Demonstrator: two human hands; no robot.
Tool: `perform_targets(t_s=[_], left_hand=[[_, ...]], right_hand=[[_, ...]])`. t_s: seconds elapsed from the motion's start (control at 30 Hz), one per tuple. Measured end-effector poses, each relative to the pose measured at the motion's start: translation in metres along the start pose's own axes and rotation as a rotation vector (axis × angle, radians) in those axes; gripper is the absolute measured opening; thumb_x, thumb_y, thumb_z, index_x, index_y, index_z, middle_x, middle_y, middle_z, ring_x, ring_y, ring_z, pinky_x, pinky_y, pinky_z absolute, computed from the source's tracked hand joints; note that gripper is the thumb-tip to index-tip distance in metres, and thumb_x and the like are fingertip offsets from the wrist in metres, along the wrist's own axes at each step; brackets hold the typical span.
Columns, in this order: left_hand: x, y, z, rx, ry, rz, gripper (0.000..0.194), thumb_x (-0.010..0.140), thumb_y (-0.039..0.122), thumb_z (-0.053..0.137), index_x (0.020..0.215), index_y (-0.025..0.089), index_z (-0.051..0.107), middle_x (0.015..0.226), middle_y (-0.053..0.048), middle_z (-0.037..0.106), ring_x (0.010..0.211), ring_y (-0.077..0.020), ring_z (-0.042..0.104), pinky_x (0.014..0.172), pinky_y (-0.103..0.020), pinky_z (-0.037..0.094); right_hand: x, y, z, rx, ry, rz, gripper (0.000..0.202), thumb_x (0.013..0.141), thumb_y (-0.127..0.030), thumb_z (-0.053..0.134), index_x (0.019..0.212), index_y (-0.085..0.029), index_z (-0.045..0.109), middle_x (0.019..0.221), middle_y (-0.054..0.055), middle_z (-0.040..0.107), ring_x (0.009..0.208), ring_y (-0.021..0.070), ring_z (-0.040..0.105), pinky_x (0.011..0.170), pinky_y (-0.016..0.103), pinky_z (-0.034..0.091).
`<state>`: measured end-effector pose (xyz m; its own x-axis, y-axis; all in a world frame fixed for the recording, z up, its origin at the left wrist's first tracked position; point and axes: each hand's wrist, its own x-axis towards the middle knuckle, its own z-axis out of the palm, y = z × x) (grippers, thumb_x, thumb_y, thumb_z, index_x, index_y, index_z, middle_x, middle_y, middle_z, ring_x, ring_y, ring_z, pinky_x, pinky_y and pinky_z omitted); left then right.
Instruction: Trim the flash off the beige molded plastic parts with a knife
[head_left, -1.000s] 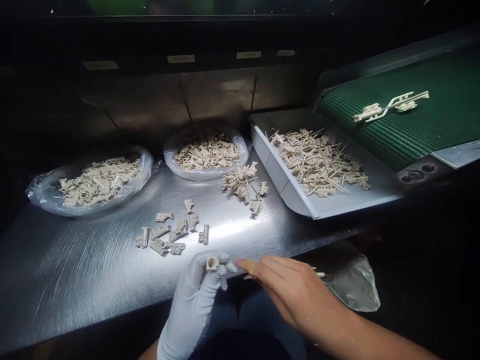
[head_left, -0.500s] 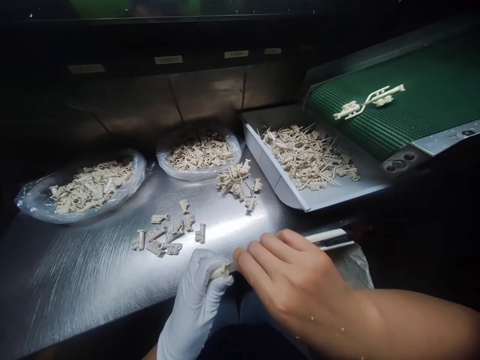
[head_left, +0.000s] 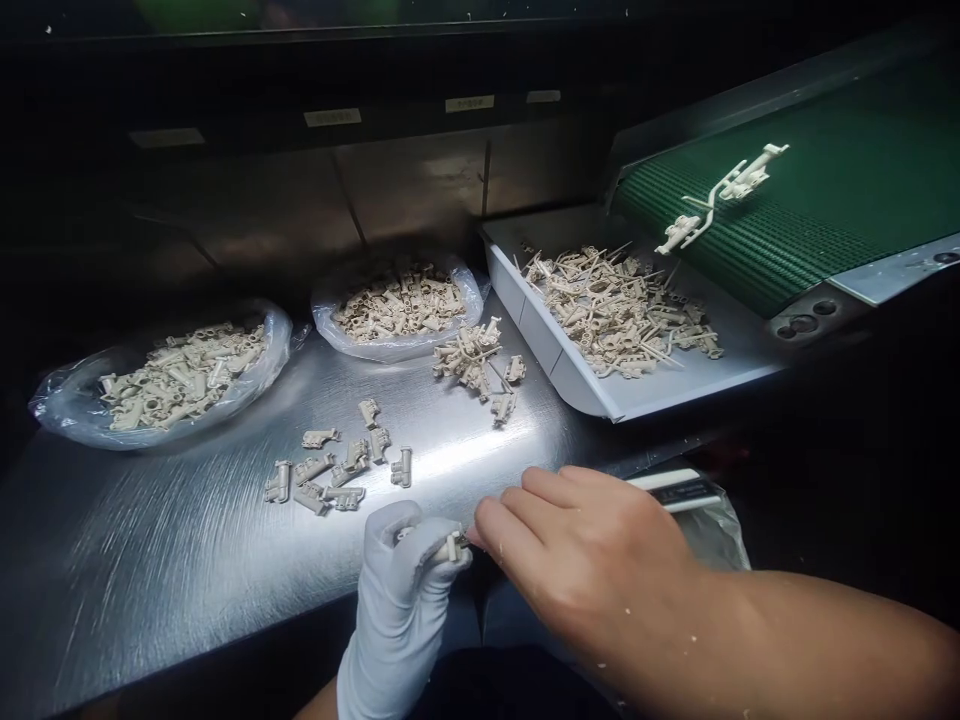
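Observation:
My left hand (head_left: 405, 590), in a white glove, is closed around a small cream plastic part (head_left: 452, 546) near the table's front edge. Bare and curled, my right hand (head_left: 600, 560) has its fingertips right by that part. What those fingertips pinch is hidden. Several loose plastic parts (head_left: 319, 438) lie on the metal table (head_left: 202, 530) beyond the glove. A small heap of parts (head_left: 469, 358) sits farther back.
Two plastic bags of cream parts (head_left: 274, 370) (head_left: 471, 300) stand at the left and centre back. A white tray (head_left: 577, 385) holds a large pile. Above it, the green conveyor belt (head_left: 885, 170) carries a branched part (head_left: 709, 205).
The branched part has moved toward the belt's lower end and tilted. My gloved hand has shifted slightly right, and the part in it has turned a little.

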<state>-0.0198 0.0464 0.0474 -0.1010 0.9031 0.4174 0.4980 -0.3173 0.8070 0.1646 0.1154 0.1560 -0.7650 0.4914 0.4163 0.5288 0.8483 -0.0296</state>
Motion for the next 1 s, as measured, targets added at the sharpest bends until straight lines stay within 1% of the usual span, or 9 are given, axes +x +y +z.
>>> perform_targets(t_s=[0.07,0.13,0.2,0.33,0.47,0.63,0.8,0.9,1.0], left_hand=[[-0.002,-0.001,0.002,0.036,0.049,0.067,0.025,0.099,0.011,0.061,0.108,0.031,0.071,0.101,-0.001,0.060,0.087,-0.0188,0.062,0.082,-0.030,0.053],[-0.003,-0.001,0.004,-0.014,0.059,0.052,0.030,0.098,0.009,0.061,0.114,0.033,0.070,0.106,0.000,0.060,0.091,-0.0183,0.063,0.086,-0.029,0.053],[-0.003,0.000,0.004,-0.121,0.044,-0.034,0.030,0.102,0.012,0.059,0.117,0.034,0.071,0.110,0.000,0.063,0.099,-0.0186,0.063,0.095,-0.030,0.051],[-0.002,0.001,0.003,-0.336,-0.059,-0.264,0.025,0.106,0.023,0.058,0.119,0.036,0.074,0.121,0.001,0.074,0.114,-0.0199,0.068,0.105,-0.031,0.051],[-0.004,-0.001,0.002,-0.381,-0.091,-0.346,0.023,0.104,0.028,0.063,0.121,0.035,0.077,0.125,0.000,0.077,0.118,-0.0214,0.070,0.109,-0.032,0.051],[-0.002,0.000,0.001,-0.368,-0.087,-0.332,0.021,0.102,0.031,0.065,0.117,0.031,0.080,0.123,-0.004,0.079,0.114,-0.0240,0.073,0.105,-0.034,0.055],[0.004,0.004,0.001,-0.365,-0.045,-0.290,0.019,0.102,0.030,0.066,0.112,0.035,0.080,0.118,0.001,0.080,0.110,-0.0189,0.074,0.102,-0.026,0.056],[0.004,0.004,0.001,-0.371,-0.077,-0.285,0.020,0.103,0.028,0.064,0.114,0.036,0.079,0.120,0.002,0.080,0.111,-0.0181,0.073,0.103,-0.026,0.054],[0.002,0.001,0.000,-0.376,-0.122,-0.303,0.022,0.104,0.027,0.062,0.116,0.035,0.078,0.122,0.000,0.078,0.113,-0.0199,0.072,0.105,-0.030,0.053]], right_hand=[[-0.004,0.002,0.003,0.030,0.009,0.046,0.032,0.102,-0.015,0.054,0.071,-0.021,0.057,0.060,0.001,0.057,0.054,0.0179,0.047,0.053,0.037,0.029],[-0.010,0.004,0.008,0.098,0.043,0.093,0.032,0.106,-0.019,0.054,0.074,-0.021,0.058,0.062,0.000,0.059,0.054,0.0167,0.050,0.054,0.035,0.031],[-0.017,0.005,0.016,0.214,0.117,0.157,0.026,0.106,-0.020,0.056,0.081,-0.020,0.060,0.067,0.000,0.063,0.058,0.0159,0.055,0.057,0.033,0.036],[-0.033,0.004,0.040,0.484,0.271,0.319,0.010,0.103,-0.018,0.064,0.094,-0.020,0.062,0.077,0.000,0.070,0.067,0.0153,0.063,0.064,0.029,0.047],[-0.040,-0.001,0.062,0.654,0.333,0.385,0.009,0.101,-0.016,0.066,0.094,-0.021,0.064,0.077,0.000,0.071,0.068,0.0157,0.066,0.064,0.028,0.052],[-0.039,-0.004,0.067,0.608,0.419,0.373,0.012,0.098,-0.011,0.067,0.096,-0.022,0.065,0.079,0.001,0.074,0.068,0.0171,0.067,0.063,0.029,0.053],[-0.038,-0.003,0.065,0.610,0.419,0.367,0.013,0.096,-0.009,0.069,0.096,-0.022,0.065,0.078,0.000,0.074,0.067,0.0166,0.068,0.063,0.029,0.053],[-0.039,-0.004,0.066,0.608,0.410,0.361,0.014,0.096,-0.009,0.068,0.096,-0.022,0.064,0.079,0.001,0.074,0.068,0.0170,0.068,0.063,0.030,0.053],[-0.039,-0.005,0.066,0.572,0.424,0.338,0.016,0.096,-0.007,0.067,0.099,-0.022,0.064,0.079,0.002,0.075,0.067,0.0174,0.068,0.063,0.030,0.053]])
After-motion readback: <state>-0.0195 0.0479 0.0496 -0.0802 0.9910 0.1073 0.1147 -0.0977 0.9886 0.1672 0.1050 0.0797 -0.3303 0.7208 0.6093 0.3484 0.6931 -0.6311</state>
